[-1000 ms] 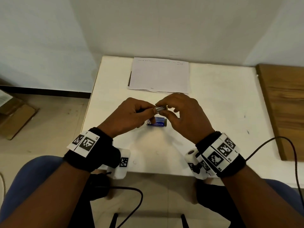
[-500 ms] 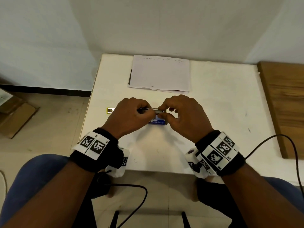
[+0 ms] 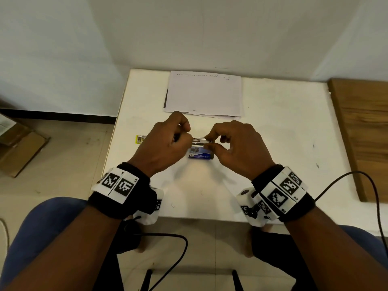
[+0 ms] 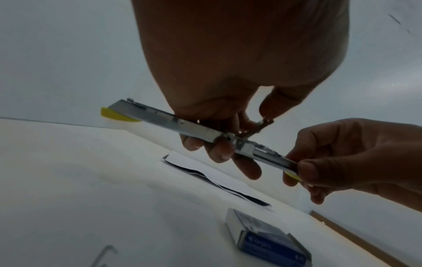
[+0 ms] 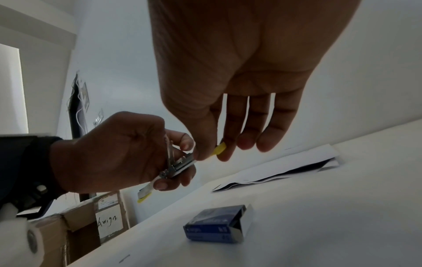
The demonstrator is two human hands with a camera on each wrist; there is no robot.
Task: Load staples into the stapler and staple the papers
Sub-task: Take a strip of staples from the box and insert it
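A small metal stapler with yellow tips is swung out flat and held above the white table. My left hand grips its middle at the hinge. My right hand pinches the right yellow-tipped end between thumb and forefinger. The other yellow end sticks out left of my left hand. A blue staple box lies on the table under the hands, its end flap open. The papers lie stacked at the table's far edge.
A wooden board borders the table on the right. Cardboard boxes sit on the floor to the left. A black cable runs off my right wrist. A thin bent wire piece lies on the table near the front.
My hands have drawn apart and the stapler now stretches flat between them. Its yellow end has come into sight left of my left hand.
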